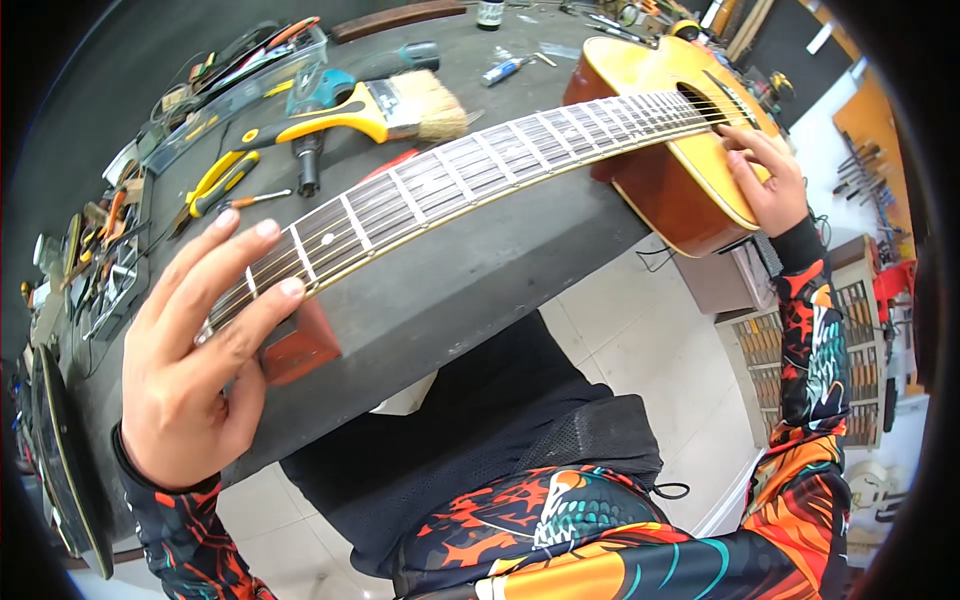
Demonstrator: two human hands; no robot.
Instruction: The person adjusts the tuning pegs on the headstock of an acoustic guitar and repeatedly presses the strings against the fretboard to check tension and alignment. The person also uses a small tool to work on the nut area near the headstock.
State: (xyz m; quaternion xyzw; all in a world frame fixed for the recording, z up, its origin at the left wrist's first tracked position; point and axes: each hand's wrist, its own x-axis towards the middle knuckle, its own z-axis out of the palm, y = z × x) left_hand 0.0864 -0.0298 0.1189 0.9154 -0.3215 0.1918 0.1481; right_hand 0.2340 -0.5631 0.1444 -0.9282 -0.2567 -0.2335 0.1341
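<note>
An acoustic guitar lies across the dark workbench, its yellow-topped body at the far right and its fretboard running toward the lower left. My left hand is over the nut end of the neck, fingers spread and stretched across the strings; its palm hides the headstock. Beneath that end sits a reddish-brown wooden block. Over at the body, my right hand reaches the strings beside the soundhole. Its fingers are bent but apart, with nothing visible between them.
Behind the neck lie a wide yellow-handled brush, yellow-black pliers, a small screwdriver and a teal power tool. Tool trays line the left side. A small blue tube rests farther back.
</note>
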